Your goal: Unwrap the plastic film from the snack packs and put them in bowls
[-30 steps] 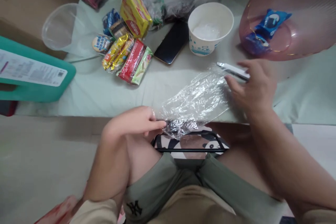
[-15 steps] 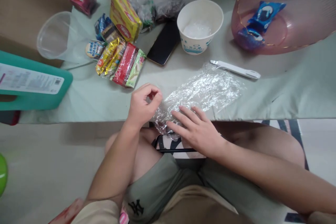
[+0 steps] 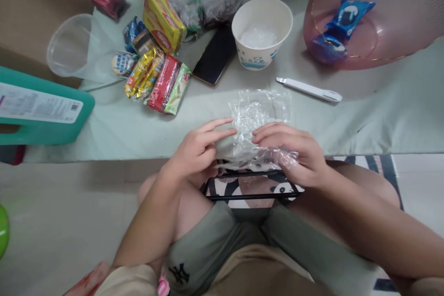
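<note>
Crumpled clear plastic (image 3: 255, 108) lies over the near edge of the tabletop (image 3: 374, 122), between the two hands. The right hand (image 3: 298, 152) has its grip closed on a bunched end of it; the left hand (image 3: 197, 148) points two fingers at its left side (whether that grip pinches anything, I cannot tell). Just beyond, a slim white cutter (image 3: 312, 90) lies near a paper cup (image 3: 257, 58).

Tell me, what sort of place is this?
Probably a room in someone's home, though I can't be certain: a cloth-covered table bears wrapped snacks, a phone and a paper cup.
</note>
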{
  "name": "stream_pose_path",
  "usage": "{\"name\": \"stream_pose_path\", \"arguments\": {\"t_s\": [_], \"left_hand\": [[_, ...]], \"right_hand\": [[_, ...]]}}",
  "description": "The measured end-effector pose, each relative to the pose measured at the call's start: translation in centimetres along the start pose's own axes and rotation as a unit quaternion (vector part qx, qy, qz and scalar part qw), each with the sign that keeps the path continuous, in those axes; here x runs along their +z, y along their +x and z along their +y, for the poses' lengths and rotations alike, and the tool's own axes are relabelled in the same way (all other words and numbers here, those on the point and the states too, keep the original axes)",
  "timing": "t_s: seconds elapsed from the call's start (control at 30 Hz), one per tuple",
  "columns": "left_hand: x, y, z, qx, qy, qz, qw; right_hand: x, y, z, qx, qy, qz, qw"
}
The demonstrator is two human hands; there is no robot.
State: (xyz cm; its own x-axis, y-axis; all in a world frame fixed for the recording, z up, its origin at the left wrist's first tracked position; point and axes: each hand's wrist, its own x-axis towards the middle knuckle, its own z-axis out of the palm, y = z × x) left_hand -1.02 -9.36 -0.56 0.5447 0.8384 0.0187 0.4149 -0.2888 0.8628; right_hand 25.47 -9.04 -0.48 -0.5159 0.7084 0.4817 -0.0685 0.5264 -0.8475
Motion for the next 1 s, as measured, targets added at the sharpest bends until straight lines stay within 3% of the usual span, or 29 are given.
{"name": "stream_pose_path", "arguments": {"t_s": [0.07,0.2,0.33,0.43,0.53,0.73,0.87,1.0], "left_hand": [[-0.3,0.0,0.3,0.007,0.044,0.023,0.999],[0.7,0.2,0.7,0.057,0.028,-0.017,0.998],[2.8,0.9,0.6,0.054,0.059,0.054,0.995],[3.2,1.3,0.3,0.039,0.025,0.136,0.99],[2.9,1.3,-0.2,0.032,-0.007,0.159,0.987],[2.8,2.0,-0.5,0.04,0.06,0.231,0.97],[3.1,3.4,-0.8,-0.034,0.032,0.28,0.959],[3.5,4.8,-1.6,-0.077,0.069,0.303,0.947]], "right_hand": [[-0.5,-0.1,0.4,-0.005,-0.041,0.024,0.999],[-0.6,0.0,0.6,-0.008,-0.044,0.039,0.998],[0.0,0.0,0.2,-0.004,-0.067,0.023,0.997],[0.4,-0.2,-0.1,0.066,-0.143,0.061,0.986],[0.5,-0.3,0.1,0.16,-0.197,0.119,0.96],[0.2,0.1,0.9,0.264,-0.172,0.219,0.923],[0.1,0.5,0.8,0.347,-0.164,0.242,0.891],[-0.9,0.4,1.6,0.366,-0.221,0.249,0.869]]}}
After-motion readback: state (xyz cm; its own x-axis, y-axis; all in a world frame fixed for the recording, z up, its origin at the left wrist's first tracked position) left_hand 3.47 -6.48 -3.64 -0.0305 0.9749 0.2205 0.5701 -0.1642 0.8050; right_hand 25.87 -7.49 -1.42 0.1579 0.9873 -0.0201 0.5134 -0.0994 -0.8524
